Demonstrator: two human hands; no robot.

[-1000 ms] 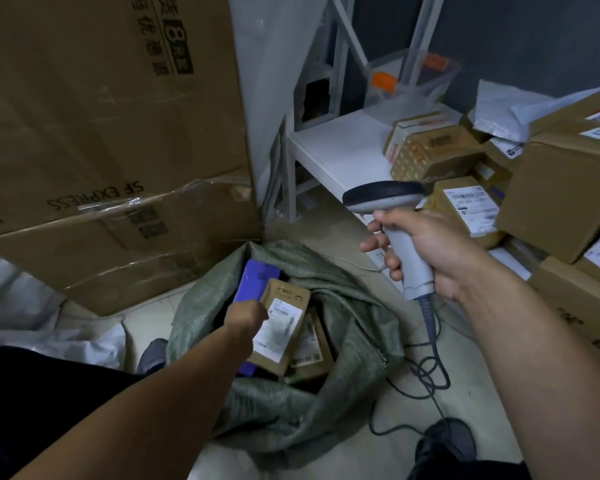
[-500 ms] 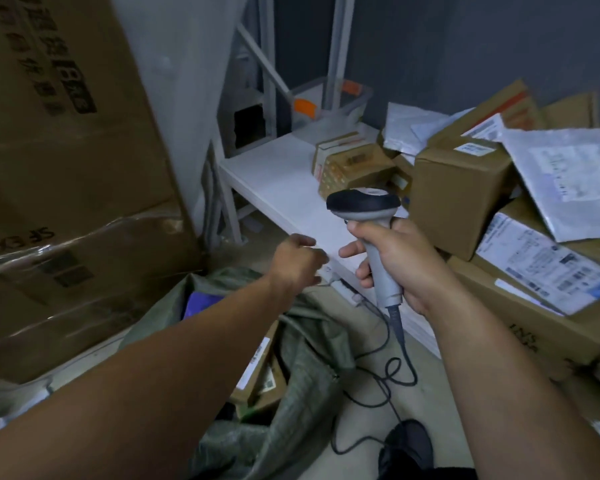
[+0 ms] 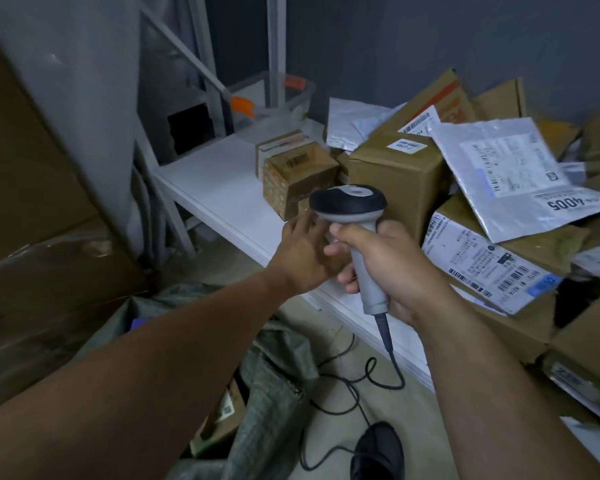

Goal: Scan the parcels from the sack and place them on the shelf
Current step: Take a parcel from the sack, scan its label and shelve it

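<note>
Now the right hand (image 3: 392, 268) holds the scanner (image 3: 347, 201) up straight. Its fingers (image 3: 343, 233) are curled tight round the grey handle, and the dark head of the scanner sits just above them. A black cable (image 3: 388, 372) hangs down from under the hand and loops on the floor.

The left hand (image 3: 300, 258) reaches out just beside the right fingers. Its back faces up. Its fingers (image 3: 305, 225) point ahead and lie close together over the front edge of the white shelf (image 3: 219, 188). They are blurry, so I cannot tell if they pinch anything.

Just past the left fingertips sits a small brown box (image 3: 298, 178) on the shelf. Past the right fingers stands a bigger brown box (image 3: 395, 178). More parcels are piled beyond it, with a grey mail bag (image 3: 506, 168) lying on top.

The green sack (image 3: 274, 386) lies on the floor, well below both hands and under the left arm. A brown parcel (image 3: 222, 410) with a white label peeks out of it, far from any fingers.

A clear tub (image 3: 274, 98) stands at the back of the shelf, far beyond the left fingers. Big cardboard boxes (image 3: 32, 254) lean off to the left side. A dark shoe (image 3: 378, 452) shows on the floor near the cable.
</note>
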